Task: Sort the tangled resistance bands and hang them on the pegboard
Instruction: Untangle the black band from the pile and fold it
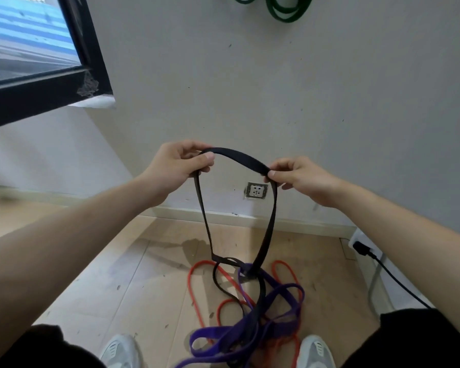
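Observation:
My left hand (pixel 176 162) and my right hand (pixel 300 176) both pinch the top of a black resistance band (pixel 239 158), held up in front of the wall. Its two sides hang down to the floor, where the lower part stays tangled with a purple band (pixel 282 312) and a thin red band (pixel 194 293) between my shoes. Two green bands (pixel 284 11) hang high on the wall at the top edge; whatever holds them is out of view.
A dark-framed window (pixel 37 62) fills the upper left. A wall socket (pixel 256 191) sits low behind the black band. At the right, a black plug and cable (pixel 377 258) run along a white object by the wall. Pale wooden floor lies below.

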### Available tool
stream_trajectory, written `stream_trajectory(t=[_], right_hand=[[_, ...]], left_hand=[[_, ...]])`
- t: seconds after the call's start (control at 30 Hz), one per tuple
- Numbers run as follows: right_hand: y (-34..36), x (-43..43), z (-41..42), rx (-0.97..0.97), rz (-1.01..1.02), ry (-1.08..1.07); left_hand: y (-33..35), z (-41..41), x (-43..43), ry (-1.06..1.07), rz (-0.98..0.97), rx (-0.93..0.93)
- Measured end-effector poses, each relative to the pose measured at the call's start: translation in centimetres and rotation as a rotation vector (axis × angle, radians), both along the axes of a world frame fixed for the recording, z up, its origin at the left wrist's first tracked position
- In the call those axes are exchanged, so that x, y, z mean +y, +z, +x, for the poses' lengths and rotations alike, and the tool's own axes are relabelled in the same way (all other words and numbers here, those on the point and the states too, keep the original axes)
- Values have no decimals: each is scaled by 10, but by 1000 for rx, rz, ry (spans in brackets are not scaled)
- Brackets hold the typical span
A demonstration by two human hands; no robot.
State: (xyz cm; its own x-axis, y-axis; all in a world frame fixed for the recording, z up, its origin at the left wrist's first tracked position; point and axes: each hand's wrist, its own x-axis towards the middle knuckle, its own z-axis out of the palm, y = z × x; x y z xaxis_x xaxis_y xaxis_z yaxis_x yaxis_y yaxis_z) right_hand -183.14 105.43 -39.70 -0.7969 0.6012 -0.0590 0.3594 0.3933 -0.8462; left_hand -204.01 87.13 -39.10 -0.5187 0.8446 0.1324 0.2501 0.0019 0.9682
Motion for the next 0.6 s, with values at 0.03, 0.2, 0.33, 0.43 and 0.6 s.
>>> stream_trajectory(t=[0.03,0.2,0.33,0.43,0.6], right_hand=[[0,-4,-2,-3,-17,25],[-3,-19,-16,42,-117,129],[-4,-30,-27,63,-173,175],[-2,-38,-36,117,-200,192],[-1,-53,-48,208,-218,241]], left_hand=[[2,0,-1,11,19,-6],[14,0,-2,76,106,13],[20,1,-5,92,104,-26],[23,6,-5,26,120,-76],[26,17,-2,-71,179,-98]])
